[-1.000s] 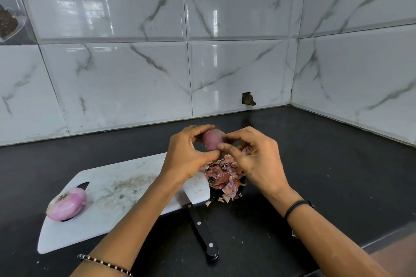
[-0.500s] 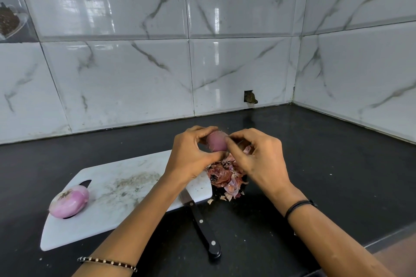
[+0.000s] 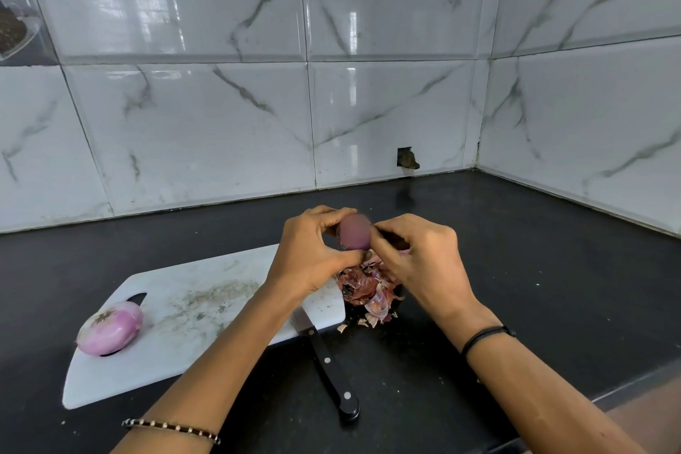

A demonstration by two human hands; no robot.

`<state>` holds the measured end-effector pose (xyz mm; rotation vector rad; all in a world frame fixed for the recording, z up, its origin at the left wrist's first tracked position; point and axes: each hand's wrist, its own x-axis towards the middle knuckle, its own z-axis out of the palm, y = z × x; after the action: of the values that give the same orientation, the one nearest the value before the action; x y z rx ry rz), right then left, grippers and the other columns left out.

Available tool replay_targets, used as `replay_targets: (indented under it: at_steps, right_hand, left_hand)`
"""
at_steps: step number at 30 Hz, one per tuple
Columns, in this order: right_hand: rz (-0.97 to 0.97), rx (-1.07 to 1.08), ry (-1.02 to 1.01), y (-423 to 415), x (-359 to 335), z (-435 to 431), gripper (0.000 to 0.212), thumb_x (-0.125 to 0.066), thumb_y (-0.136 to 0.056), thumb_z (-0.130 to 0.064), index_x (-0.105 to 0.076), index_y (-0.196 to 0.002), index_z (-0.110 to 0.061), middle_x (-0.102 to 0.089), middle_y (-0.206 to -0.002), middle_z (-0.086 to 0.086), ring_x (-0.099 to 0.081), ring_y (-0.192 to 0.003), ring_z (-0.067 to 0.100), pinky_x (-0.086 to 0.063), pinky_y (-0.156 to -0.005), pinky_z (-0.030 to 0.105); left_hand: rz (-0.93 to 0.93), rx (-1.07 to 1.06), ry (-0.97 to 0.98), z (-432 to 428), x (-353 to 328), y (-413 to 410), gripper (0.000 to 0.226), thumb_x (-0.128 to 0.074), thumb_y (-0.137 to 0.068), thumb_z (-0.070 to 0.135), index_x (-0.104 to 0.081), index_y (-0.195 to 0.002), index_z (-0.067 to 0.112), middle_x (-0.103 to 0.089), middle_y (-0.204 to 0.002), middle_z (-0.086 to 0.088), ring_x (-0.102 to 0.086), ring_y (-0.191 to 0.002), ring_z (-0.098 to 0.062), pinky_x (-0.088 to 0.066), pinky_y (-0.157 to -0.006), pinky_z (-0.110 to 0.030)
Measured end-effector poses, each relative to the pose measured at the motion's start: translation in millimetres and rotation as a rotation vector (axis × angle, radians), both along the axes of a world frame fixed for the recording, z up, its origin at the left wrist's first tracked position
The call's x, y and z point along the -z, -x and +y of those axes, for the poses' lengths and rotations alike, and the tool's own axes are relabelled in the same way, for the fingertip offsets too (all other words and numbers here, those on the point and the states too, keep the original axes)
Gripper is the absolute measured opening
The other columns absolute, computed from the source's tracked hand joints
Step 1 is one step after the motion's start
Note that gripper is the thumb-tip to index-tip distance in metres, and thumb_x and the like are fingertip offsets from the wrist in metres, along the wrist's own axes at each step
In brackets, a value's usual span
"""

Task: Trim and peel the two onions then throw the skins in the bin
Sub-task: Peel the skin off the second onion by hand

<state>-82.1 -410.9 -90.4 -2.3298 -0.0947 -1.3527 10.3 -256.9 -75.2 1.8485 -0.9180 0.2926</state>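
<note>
Onion [image 3: 354, 237] in grip of left hand [image 3: 307, 258] and right hand [image 3: 418, 262], skins [image 3: 363, 287] beneath, knife [image 3: 333, 376] by board [image 3: 191, 354], peeled onion [image 3: 110, 330] on it

My right grip [image 3: 416, 262] has drawn its fingers back from across the onion [image 3: 354, 237] to its right side, so more purple surface shows, blurred, at the middle of the frame. My left grip [image 3: 309, 254] has slid its thumb further underneath it.
</note>
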Motion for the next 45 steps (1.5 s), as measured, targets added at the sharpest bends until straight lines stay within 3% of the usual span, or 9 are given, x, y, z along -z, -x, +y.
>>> replay_targets:
  at_steps: [7,16,26,32,36,41,45]
  right_hand:
    - [0.012,-0.078,-0.113,4.3,-1.6,0.6,0.013,-0.077,-0.089,-0.017,-0.080,-0.101,-0.012,-0.076,-0.092,-0.005,-0.070,-0.084,0.003,-0.056,-0.077,0.017]
    - [-0.002,-0.013,0.053,4.9,-3.8,1.9,0.010,-0.074,-0.092,-0.016,-0.078,-0.093,-0.007,-0.073,-0.082,0.001,-0.068,-0.071,0.013,-0.056,-0.065,0.033]
    - [0.034,-0.071,-0.097,5.6,-4.3,3.5,0.011,-0.076,-0.091,-0.018,-0.078,-0.098,-0.010,-0.075,-0.087,-0.003,-0.067,-0.083,0.005,-0.054,-0.073,0.015]
    - [0.046,-0.043,0.032,4.8,-2.8,2.6,0.020,-0.073,-0.090,-0.028,-0.077,-0.091,-0.008,-0.072,-0.079,0.001,-0.068,-0.070,0.015,-0.057,-0.064,0.036]
    - [0.065,-0.024,0.111,5.3,-3.4,7.2,0.043,-0.053,-0.092,-0.044,-0.076,-0.088,-0.008,-0.069,-0.075,0.002,-0.065,-0.065,0.016,-0.053,-0.060,0.035]
    - [0.087,0.024,0.086,0.8,-1.2,1.4,0.022,-0.067,-0.095,-0.021,-0.072,-0.081,-0.005,-0.067,-0.070,0.004,-0.062,-0.062,0.021,-0.052,-0.058,0.042]
    - [0.057,0.031,-0.023,0.4,-0.5,1.7,0.017,-0.069,-0.095,-0.020,-0.075,-0.085,-0.007,-0.069,-0.071,0.002,-0.064,-0.063,0.017,-0.052,-0.061,0.036]
  left_hand:
    - [0.013,-0.012,0.015,1.0,-2.5,-2.6,0.063,-0.095,-0.061,0.017,-0.074,-0.120,0.023,-0.071,-0.109,0.014,-0.068,-0.100,-0.004,-0.050,-0.085,-0.009]
    - [-0.016,-0.008,-0.020,2.4,-4.2,-0.3,0.064,-0.095,-0.061,0.018,-0.074,-0.120,0.025,-0.070,-0.109,0.013,-0.065,-0.100,-0.001,-0.046,-0.084,-0.004]
    - [-0.012,-0.005,-0.014,2.0,-3.7,-0.5,0.063,-0.094,-0.062,0.016,-0.074,-0.121,0.023,-0.071,-0.110,0.010,-0.067,-0.101,-0.005,-0.046,-0.083,-0.004]
    - [-0.061,-0.023,-0.077,1.9,-1.0,-1.8,0.065,-0.094,-0.063,0.016,-0.073,-0.124,0.021,-0.070,-0.110,0.008,-0.066,-0.097,-0.006,-0.048,-0.083,-0.007]
    - [-0.069,-0.031,-0.091,3.2,-2.8,-2.1,0.065,-0.093,-0.062,0.013,-0.073,-0.124,0.020,-0.070,-0.109,0.007,-0.066,-0.097,-0.007,-0.049,-0.085,-0.009]
    - [-0.078,-0.023,-0.113,0.1,-2.1,1.9,0.064,-0.091,-0.060,0.011,-0.075,-0.122,0.021,-0.069,-0.107,0.009,-0.065,-0.095,-0.005,-0.043,-0.081,-0.002]
    - [-0.058,-0.025,-0.088,-1.0,-1.0,1.0,0.065,-0.093,-0.062,0.015,-0.074,-0.124,0.020,-0.070,-0.107,0.008,-0.067,-0.097,-0.008,-0.045,-0.080,-0.004]
